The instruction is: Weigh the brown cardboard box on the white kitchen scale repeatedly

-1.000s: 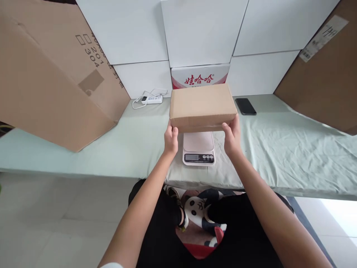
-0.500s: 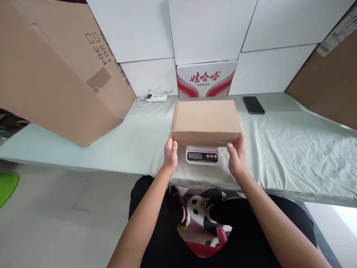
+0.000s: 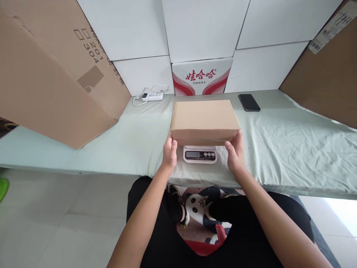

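Over the scale (image 3: 200, 159), the carton (image 3: 205, 121) lies long axis sideways, between left hand (image 3: 169, 154) and right hand (image 3: 235, 153); their grip clasps its near corners. Contact with the scale is hidden.

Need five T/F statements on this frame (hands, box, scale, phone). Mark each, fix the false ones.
1. The left hand and the right hand hold the cardboard box at its two near corners. True.
2. The top of the cardboard box stands open. False: it is closed.
3. From this view, the cardboard box hides part of the white scale. True.
4. A black phone lies on the pale green cloth, to the right of the cardboard box. True.
5. The left hand rests on the black phone. False: it grips the cardboard box, and the black phone lies apart from both hands.
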{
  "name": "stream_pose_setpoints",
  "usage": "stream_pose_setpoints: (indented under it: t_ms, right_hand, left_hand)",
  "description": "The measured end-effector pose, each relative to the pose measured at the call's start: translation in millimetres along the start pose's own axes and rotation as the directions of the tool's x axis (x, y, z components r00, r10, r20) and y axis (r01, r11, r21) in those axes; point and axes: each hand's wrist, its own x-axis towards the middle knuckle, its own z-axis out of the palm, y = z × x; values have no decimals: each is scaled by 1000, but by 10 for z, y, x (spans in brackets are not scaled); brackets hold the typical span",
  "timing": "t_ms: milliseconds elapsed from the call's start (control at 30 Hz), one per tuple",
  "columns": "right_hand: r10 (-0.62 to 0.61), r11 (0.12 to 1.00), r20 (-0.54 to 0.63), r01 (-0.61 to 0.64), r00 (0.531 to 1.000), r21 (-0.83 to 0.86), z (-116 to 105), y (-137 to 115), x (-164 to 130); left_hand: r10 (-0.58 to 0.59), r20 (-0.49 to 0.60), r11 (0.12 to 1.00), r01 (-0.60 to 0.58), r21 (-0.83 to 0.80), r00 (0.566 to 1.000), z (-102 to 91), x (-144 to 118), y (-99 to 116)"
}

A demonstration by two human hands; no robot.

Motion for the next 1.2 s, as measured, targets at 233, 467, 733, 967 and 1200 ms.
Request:
stream_pose_setpoints:
  t_ms: [233, 467, 733, 967, 1200]
  right_hand:
    - [6, 1000, -11, -6, 1000, -16, -64, 47, 28]
    - [46, 998, -191, -35, 981, 60, -314, 95, 128]
    - [232, 966, -239, -194, 943, 171, -271, 126, 143]
    - [255, 959, -214, -218, 943, 179, -221, 145, 120]
    - [260, 958, -200, -227, 945, 172, -215, 170, 108]
  left_hand:
    - [25, 19, 1000, -25, -2, 1000, -13, -2, 13]
    - [-50, -98, 994, 40, -104, 994, -113, -21, -169]
    - [-62, -142, 986, 38, -162, 988, -99, 8, -177]
    - [-100, -192, 973, 56, -225, 976, -110, 42, -200]
    - [-116, -184, 970, 72, -231, 976, -102, 47, -212]
